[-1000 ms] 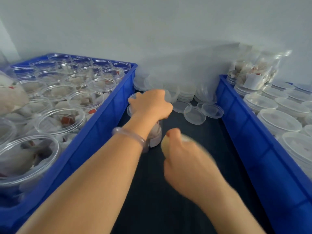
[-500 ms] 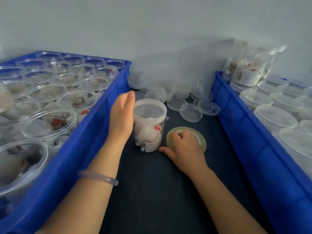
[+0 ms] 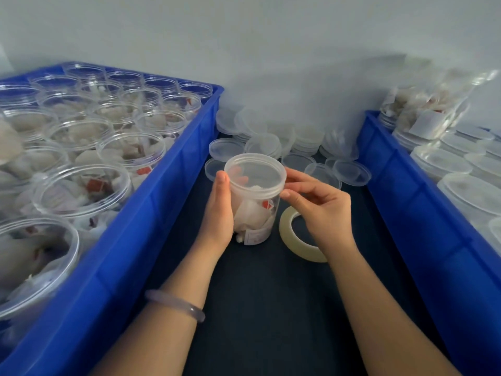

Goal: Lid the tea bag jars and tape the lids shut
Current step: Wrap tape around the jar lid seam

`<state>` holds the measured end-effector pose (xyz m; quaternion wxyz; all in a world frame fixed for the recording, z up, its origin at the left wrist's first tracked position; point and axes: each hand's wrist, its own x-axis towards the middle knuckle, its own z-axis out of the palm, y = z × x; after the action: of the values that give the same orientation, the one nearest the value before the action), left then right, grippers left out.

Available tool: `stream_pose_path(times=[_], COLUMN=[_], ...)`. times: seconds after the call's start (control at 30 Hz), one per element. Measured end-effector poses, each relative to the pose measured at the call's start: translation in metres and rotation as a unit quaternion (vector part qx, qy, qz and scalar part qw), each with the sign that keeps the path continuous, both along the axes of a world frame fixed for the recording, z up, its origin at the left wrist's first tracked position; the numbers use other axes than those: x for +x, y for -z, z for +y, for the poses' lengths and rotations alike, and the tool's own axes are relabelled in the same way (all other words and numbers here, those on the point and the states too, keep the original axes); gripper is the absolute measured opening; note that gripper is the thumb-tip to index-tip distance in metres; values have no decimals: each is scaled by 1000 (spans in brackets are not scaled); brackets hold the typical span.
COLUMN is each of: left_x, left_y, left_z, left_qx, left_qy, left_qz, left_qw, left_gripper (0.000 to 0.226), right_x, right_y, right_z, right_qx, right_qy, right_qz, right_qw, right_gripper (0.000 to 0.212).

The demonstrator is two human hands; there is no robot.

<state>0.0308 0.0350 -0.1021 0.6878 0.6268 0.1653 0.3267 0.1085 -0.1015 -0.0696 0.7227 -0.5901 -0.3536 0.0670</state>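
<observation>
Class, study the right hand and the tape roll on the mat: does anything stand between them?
Nothing visible does. The tape roll lies flat on the dark mat just under the right hand, beside the lidded jar that the left hand grips.

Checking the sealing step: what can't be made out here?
Head view.
Any tape strip on the lid: too clear to see where the right hand pinches the rim.
The tape roll: partly under the right hand.
Print on the jar: too small.
Fingers of the left hand: behind the jar.
</observation>
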Motion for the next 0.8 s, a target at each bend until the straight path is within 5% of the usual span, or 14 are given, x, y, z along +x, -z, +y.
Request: stream_pose_path(times=[0.33, 0.53, 0.73, 0.8], left_x=[7, 5, 1, 0], left_y=[5, 5, 0, 0], left_z=[-4, 1, -20, -20], left_qx=[26, 51, 61, 51], left_qy=[-79, -55, 15, 16], left_qz=[-9, -31, -12, -17], left_qw=[996, 997, 998, 998], left_gripper=[65, 76, 56, 57], right_x=[6, 22, 27, 24], right_y=[-1, -4, 2, -3], right_z=[-7, 0, 12, 13], right_qx=[-2, -32, -151, -81], right_qy=[-83, -64, 2, 35], right_qz=[35, 33, 53, 105], right_qw=[996, 997, 987, 991], right_gripper=[27, 17, 22, 20])
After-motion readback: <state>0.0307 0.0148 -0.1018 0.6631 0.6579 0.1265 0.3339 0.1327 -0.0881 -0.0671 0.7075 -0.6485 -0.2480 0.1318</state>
